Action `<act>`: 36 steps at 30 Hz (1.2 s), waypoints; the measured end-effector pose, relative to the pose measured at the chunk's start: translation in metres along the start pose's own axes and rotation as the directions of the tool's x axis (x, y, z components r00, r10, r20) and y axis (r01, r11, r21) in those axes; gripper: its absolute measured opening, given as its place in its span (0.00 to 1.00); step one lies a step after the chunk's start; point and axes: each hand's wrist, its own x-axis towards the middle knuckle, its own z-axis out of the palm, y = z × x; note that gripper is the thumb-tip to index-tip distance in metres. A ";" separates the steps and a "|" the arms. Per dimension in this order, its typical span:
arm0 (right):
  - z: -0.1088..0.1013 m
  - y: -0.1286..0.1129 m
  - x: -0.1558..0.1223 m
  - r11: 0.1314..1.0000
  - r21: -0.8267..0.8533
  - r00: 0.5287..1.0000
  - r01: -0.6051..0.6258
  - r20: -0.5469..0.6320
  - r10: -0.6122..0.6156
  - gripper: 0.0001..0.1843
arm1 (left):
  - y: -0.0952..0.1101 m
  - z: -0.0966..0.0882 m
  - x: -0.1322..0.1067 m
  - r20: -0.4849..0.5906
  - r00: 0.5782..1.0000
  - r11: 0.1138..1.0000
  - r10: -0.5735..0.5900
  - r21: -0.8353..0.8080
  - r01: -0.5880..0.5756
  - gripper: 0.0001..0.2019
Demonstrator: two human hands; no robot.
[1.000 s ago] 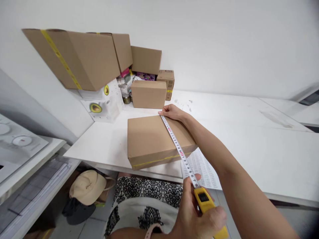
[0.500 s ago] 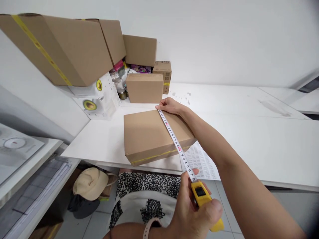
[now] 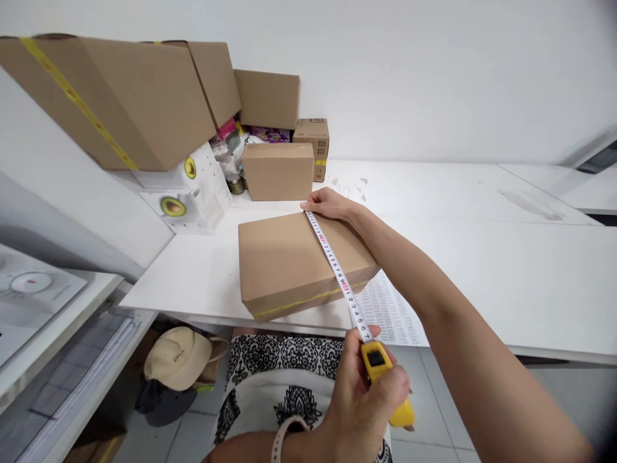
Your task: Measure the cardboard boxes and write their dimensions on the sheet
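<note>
A closed cardboard box (image 3: 279, 257) with yellow tape along its near side lies on the white table. My left hand (image 3: 361, 392), with a pale watch strap at the wrist, is wrapped around a yellow tape measure (image 3: 378, 361) just off the table's front edge. From its case the white blade (image 3: 332, 260) runs pulled out across the box top, markings facing up. At the box's far edge, my right hand (image 3: 328, 203) pinches the blade's end between thumb and fingers. My right forearm passes over the box's right side. A printed sheet (image 3: 390, 312) sticks out from beneath the box.
Large cartons (image 3: 139, 103) are stacked at the left on white avocado-print boxes (image 3: 195, 193). A smaller carton (image 3: 278, 172) stands behind the measured box. To the left is a shelf (image 3: 91, 286) with a white appliance; a beige cap (image 3: 178, 357) sits below the table.
My left hand has shifted slightly up and left with the tape measure, and a little less blade shows outside the case. My right hand stays at the box's far edge.
</note>
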 end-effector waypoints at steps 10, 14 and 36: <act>-0.077 -0.022 -0.028 0.930 0.047 0.870 0.365 -0.373 -0.323 0.16 | 0.028 -0.064 -0.015 0.048 0.997 0.890 0.055 0.451 -0.071 0.22; -0.078 -0.004 -0.084 0.931 0.014 0.795 0.365 -0.525 -0.304 0.14 | 0.037 -0.079 -0.035 -0.100 0.952 0.855 0.289 0.474 -0.210 0.21; -0.008 0.027 -0.121 0.977 0.212 0.917 -0.034 -0.382 0.114 0.36 | 0.181 -0.127 -0.028 -0.206 0.663 0.690 0.719 0.321 -0.649 0.09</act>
